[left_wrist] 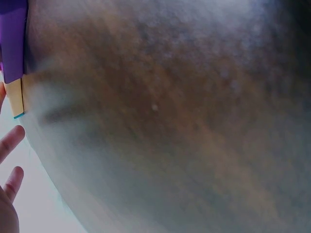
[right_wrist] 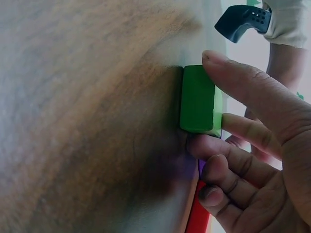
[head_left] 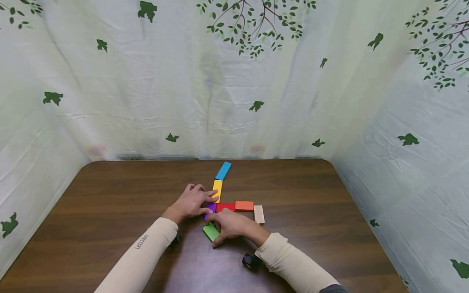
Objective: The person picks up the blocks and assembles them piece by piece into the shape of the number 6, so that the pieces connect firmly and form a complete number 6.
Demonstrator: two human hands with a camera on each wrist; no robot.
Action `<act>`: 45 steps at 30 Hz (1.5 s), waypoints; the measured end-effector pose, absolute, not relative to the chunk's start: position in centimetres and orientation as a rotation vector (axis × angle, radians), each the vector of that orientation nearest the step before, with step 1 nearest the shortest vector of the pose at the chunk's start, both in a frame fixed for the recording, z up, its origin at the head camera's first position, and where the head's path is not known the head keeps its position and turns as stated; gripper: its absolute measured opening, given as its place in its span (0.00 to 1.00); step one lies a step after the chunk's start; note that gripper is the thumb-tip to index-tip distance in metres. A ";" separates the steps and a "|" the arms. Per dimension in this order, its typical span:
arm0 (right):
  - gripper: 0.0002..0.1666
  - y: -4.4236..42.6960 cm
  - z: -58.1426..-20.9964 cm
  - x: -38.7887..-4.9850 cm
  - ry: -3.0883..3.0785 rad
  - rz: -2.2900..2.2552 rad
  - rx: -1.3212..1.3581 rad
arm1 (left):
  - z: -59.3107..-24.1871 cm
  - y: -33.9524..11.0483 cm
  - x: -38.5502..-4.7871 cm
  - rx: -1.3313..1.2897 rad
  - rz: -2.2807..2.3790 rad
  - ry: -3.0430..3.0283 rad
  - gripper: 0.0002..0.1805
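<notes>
A green block [head_left: 210,232] lies flat on the table, and my right hand [head_left: 232,224] pinches it by its ends. In the right wrist view the thumb is on one end of the green block [right_wrist: 198,98] and fingertips are at the other. My left hand [head_left: 190,202] is spread beside the row, its thumb at the purple block [head_left: 211,206] and a finger over the yellow block [head_left: 218,186]. The purple block [left_wrist: 13,39] also shows at the left wrist view's edge. My right hand partly hides the purple and red blocks.
A blue block [head_left: 223,171] continues the row beyond the yellow one. Rightward from the purple block run a red block [head_left: 225,206], an orange block [head_left: 244,206] and a plain wooden block [head_left: 258,214]. The brown table [head_left: 311,191] meets a leaf-patterned curtain [head_left: 176,81].
</notes>
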State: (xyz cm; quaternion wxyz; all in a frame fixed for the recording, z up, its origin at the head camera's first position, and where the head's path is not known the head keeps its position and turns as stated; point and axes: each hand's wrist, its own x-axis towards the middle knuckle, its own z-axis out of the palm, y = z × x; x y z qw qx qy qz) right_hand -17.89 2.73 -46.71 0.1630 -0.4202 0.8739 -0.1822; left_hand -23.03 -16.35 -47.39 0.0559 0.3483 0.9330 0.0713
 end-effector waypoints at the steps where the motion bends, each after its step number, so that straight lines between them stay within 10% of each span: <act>1: 0.31 2.7 -46.7 -17.9 2.493 -0.518 -1.200 | -47.4 -16.4 -23.0 1.057 0.216 2.834 0.32; 45: 0.28 2.9 -47.1 -18.3 2.484 -0.550 -1.206 | -47.7 -16.4 -23.2 1.077 0.215 2.845 0.32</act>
